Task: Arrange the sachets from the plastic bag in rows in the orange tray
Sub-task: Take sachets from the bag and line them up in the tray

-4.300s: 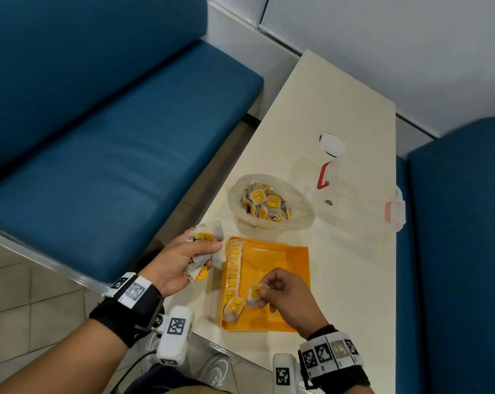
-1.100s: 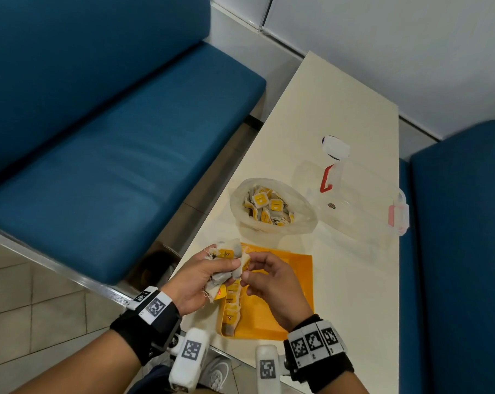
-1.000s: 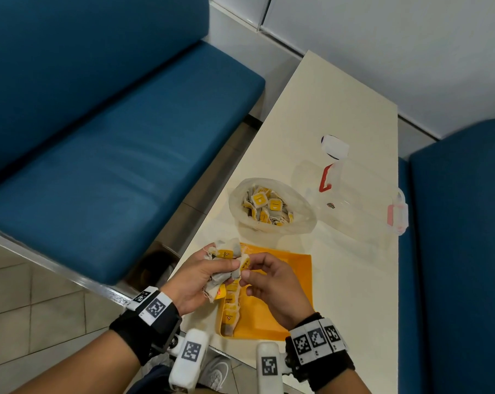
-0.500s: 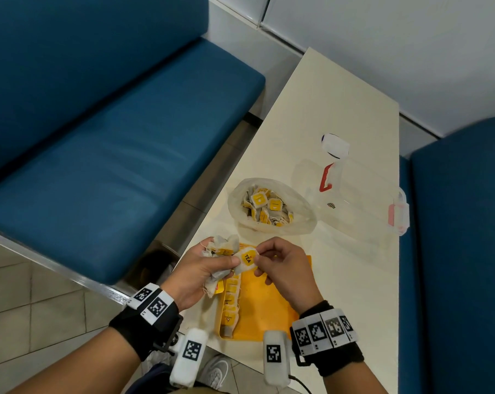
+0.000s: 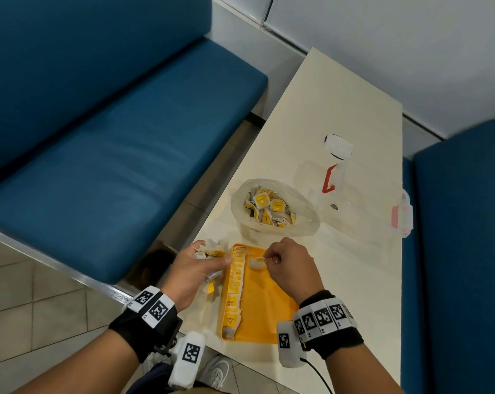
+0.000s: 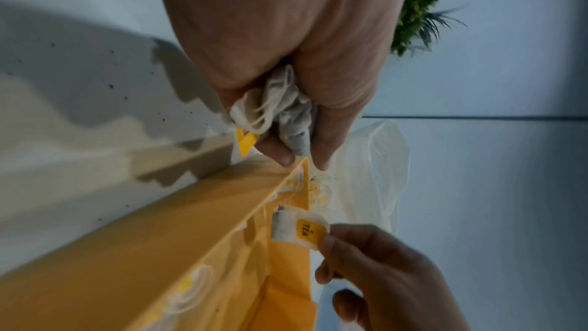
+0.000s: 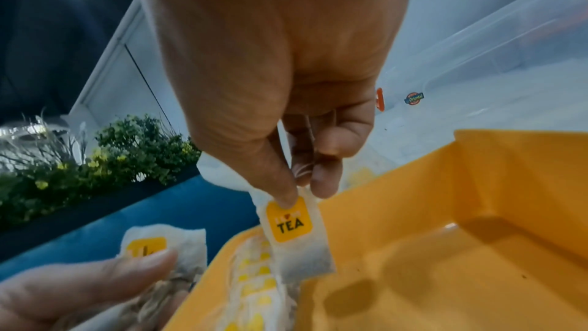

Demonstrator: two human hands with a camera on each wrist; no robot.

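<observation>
The right hand (image 5: 287, 267) pinches one sachet (image 7: 294, 233) over the orange tray (image 5: 269, 317); the left hand (image 5: 193, 273) grips a bunch of sachets (image 5: 210, 251) at the tabletop's left edge.

Flat plastic tray (image 5: 269, 308) is bright orange, small paper tea sachet (image 7: 294, 230) white with a yellow label, black "TEA" lettering; padded bench (image 5: 112, 166) upper left is deep blue.

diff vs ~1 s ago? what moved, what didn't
The right hand pulled one sachet out of the left hand's bundle and carried it over the orange tray, near the top of the first row. The left hand keeps its grip on the bundle. Plastic bag and clear box unmoved.
</observation>
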